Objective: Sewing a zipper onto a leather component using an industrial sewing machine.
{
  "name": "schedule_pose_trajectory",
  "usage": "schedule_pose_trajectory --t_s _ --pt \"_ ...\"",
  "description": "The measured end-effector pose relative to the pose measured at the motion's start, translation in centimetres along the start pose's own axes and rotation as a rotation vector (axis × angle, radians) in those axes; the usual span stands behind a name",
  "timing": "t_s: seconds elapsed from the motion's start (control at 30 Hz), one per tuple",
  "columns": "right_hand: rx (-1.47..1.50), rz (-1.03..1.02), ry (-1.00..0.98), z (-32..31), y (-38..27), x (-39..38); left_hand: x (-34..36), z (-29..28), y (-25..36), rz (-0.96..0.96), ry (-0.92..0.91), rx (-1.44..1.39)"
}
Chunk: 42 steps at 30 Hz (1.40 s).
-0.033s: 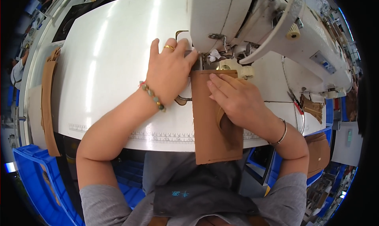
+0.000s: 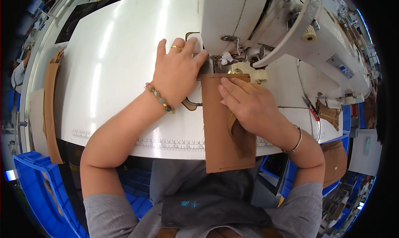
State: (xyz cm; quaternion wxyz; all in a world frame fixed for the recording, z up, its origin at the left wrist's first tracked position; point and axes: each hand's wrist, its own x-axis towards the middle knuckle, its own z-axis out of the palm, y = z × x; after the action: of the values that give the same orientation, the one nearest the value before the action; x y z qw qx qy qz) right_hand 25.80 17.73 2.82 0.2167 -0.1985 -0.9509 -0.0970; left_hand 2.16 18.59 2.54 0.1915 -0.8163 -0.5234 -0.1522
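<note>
My left hand [image 2: 175, 71], with a ring and bead bracelet, rests with spread, bent fingers beside the needle area of a white sewing machine [image 2: 226, 19]; its fingertips are near the metal presser foot parts [image 2: 212, 63]. A brown rectangular panel [image 2: 220, 142], with a folded or cut flap, lies below the needle area and overhangs the table's front edge. My right hand [image 2: 245, 101] lies on that panel with fingers stretched toward its upper edge; the underside of this hand is hidden.
A white table [image 2: 108, 71] has a printed ruler along its front. Brown strips [image 2: 54, 105] stand at the left, above a blue crate [image 2: 37, 167]. Red-handled snips [image 2: 314, 113] and scraps lie right, brown pieces [image 2: 334, 163] beyond. Another person [image 2: 18, 76] is at far left.
My left hand has shifted slightly up and to the left beside the needle area. My right hand and the brown panel look the same.
</note>
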Motion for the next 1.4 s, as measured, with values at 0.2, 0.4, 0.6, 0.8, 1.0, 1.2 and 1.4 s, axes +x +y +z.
schedule_pose_trajectory --t_s 0.2,0.4,0.6,0.8,1.0,1.2,1.4 --pt "0.027 0.043 -0.021 0.2 0.0 -0.4 -1.2 -1.9 0.0 -0.165 -0.022 -0.377" --pt "0.057 0.05 0.012 1.1 -0.1 -0.1 -1.4 -2.6 0.3 -0.216 -0.395 -0.63" --pt "-0.04 0.027 -0.016 1.2 -0.5 0.0 -3.7 -5.8 -0.7 -0.701 -0.543 -1.667" --pt "-0.074 0.029 -0.014 1.1 -0.9 0.1 -5.0 -6.6 0.9 -0.167 -0.501 -0.988" --pt "0.017 0.07 0.01 1.5 -0.8 0.3 -3.6 -3.0 2.3 0.098 -0.092 -0.478" --pt "0.1 0.132 0.033 1.2 -0.6 0.6 -3.9 -2.2 2.0 0.066 -0.067 -0.46" --pt "0.011 0.115 0.157 1.1 0.1 1.2 -3.8 -1.9 2.2 0.082 -0.047 -0.431"
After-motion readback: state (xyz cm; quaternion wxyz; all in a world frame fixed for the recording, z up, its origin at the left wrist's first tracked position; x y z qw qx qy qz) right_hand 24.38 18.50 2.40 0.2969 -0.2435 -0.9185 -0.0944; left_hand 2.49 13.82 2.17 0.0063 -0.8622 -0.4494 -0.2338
